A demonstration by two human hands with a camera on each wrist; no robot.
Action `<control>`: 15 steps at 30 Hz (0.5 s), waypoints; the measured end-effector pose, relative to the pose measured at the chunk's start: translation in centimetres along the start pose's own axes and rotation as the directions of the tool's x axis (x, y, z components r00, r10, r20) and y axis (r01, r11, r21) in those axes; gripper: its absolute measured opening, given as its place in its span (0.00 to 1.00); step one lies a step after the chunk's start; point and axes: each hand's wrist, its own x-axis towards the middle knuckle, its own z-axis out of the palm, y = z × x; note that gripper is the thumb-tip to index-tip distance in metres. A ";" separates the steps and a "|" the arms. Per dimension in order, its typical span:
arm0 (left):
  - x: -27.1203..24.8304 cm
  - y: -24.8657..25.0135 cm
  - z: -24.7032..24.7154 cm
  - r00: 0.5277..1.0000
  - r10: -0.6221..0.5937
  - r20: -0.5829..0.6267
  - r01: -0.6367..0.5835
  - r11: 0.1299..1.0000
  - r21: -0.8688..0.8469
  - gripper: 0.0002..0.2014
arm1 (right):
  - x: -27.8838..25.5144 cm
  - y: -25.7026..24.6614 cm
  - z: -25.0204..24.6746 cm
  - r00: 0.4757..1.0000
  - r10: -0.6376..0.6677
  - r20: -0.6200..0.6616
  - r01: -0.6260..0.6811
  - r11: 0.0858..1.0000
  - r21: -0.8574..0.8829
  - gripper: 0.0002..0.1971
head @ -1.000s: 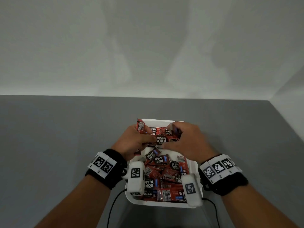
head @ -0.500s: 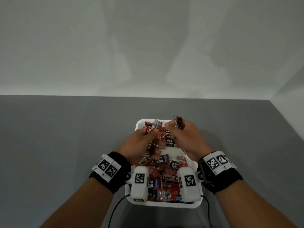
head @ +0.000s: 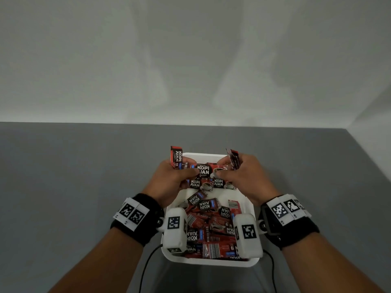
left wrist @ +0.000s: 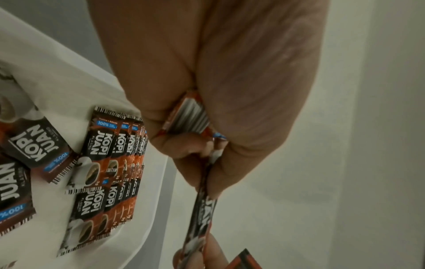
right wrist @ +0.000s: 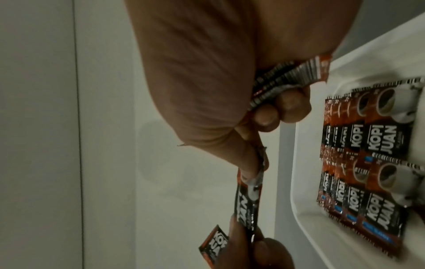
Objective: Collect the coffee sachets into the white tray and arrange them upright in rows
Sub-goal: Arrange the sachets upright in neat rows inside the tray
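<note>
One sachet (head: 206, 170) is now lifted and stretched between left hand (head: 169, 182) and right hand (head: 243, 178) — both pinching it, spares clutched too — ready for the rows (left wrist: 115, 163) in the tray (head: 211, 262).

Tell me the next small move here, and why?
Probably lower the sachet stretched between the left hand and right hand onto the front of the upright rows at the white tray's far end; loose sachets remain behind.
</note>
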 end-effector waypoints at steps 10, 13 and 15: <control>0.2 -0.6 1.2 0.991 -0.058 0.121 0.041 0.990 0.132 0.18 | -0.8 0.0 2.1 0.950 -0.228 0.214 0.313 0.711 -0.630 0.23; -0.2 -0.7 1.9 0.986 -0.086 0.142 0.081 0.996 0.042 0.10 | -0.3 0.7 3.2 0.944 -0.246 0.222 0.331 0.671 -0.664 0.15; -0.2 -0.7 1.8 0.978 -0.154 0.143 0.169 0.980 -0.103 0.10 | -0.2 0.8 3.4 0.942 -0.216 0.256 0.332 0.701 -0.631 0.09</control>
